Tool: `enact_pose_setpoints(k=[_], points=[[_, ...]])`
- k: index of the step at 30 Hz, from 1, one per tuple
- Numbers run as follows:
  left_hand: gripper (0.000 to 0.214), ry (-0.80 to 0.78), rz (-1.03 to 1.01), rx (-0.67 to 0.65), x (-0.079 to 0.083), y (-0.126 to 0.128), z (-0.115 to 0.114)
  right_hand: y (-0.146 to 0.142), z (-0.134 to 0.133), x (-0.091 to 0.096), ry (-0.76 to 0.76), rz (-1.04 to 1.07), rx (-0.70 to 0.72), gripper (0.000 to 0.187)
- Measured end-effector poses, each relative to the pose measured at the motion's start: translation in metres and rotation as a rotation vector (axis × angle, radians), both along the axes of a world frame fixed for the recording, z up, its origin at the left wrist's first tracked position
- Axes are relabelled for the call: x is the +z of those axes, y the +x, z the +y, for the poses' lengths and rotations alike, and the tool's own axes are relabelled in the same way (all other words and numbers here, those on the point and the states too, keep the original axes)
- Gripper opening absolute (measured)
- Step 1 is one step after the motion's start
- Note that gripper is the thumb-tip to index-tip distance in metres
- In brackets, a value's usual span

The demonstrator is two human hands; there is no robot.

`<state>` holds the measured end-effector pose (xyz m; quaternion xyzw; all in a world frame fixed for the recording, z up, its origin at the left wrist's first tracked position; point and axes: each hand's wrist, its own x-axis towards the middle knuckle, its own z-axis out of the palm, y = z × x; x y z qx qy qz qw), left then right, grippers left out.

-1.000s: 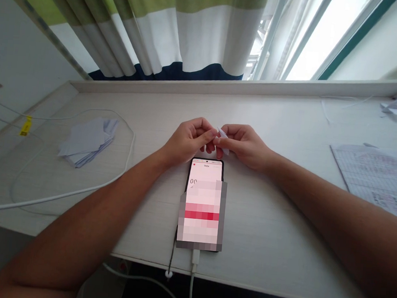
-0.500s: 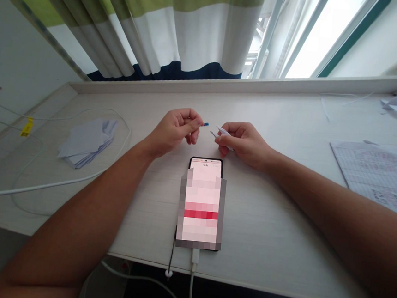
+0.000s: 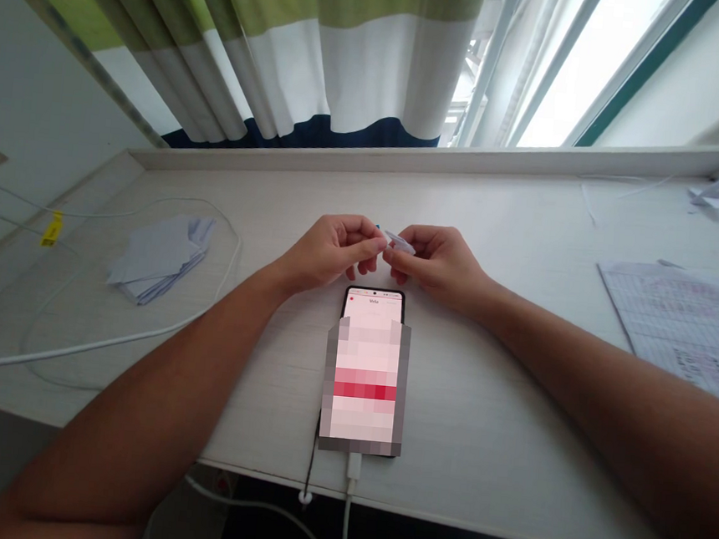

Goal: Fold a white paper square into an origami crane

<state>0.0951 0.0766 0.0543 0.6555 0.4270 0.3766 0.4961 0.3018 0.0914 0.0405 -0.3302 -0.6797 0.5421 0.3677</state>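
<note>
My left hand (image 3: pixel 348 250) is closed in a pinch over the white desk. At its fingertips shows a tiny blue piece (image 3: pixel 377 227), too small to name. Close by on the right, my right hand (image 3: pixel 429 255) grips a thin white two-pronged piece (image 3: pixel 400 244) between thumb and fingers. Its tips reach the left fingertips; whether they touch the blue piece I cannot tell. Just below both hands a phone (image 3: pixel 373 311) lies flat with its screen lit, most of it blurred out.
Left on the desk (image 3: pixel 480 397) lies a stack of paper slips (image 3: pixel 152 256) beside a white cable (image 3: pixel 108 336) with a yellow tag (image 3: pixel 52 228). Written sheets (image 3: pixel 683 315) lie at right. A charging plug (image 3: pixel 353 467) hangs from the phone over the front edge. Curtains (image 3: pixel 377 70) hang behind.
My left hand has moved right and slightly down with the blue piece, up to my right hand. The gap between the hands has closed, and the white piece now meets the left fingertips.
</note>
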Motion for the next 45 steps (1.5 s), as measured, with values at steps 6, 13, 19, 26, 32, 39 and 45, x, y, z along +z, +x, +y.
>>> enact_pose_setpoints(k=[6,13,19,26,32,39,45], points=[[0.039,-0.027,0.025,0.105,-0.002,0.005,-0.001,-0.002,-0.001,-0.003,0.058,-0.007,-0.062,0.037],[0.036,-0.024,-0.047,0.242,0.001,0.013,-0.005,-0.002,0.001,-0.004,0.049,-0.003,-0.064,0.033],[0.033,-0.125,-0.156,0.331,0.000,0.021,-0.008,-0.002,0.001,-0.003,0.021,0.011,-0.051,0.036],[0.033,-0.119,-0.183,0.362,0.003,0.025,-0.010,-0.002,0.001,-0.002,-0.002,0.018,-0.029,0.038],[0.034,-0.021,-0.209,0.340,0.005,0.023,-0.009,0.001,0.002,0.001,-0.025,0.062,0.003,0.034],[0.031,-0.054,-0.166,0.204,-0.001,0.014,-0.002,0.001,0.003,0.001,-0.047,0.077,-0.012,0.037],[0.033,0.038,-0.159,0.174,-0.011,0.013,0.000,0.002,0.002,0.002,-0.041,0.078,0.001,0.042]])
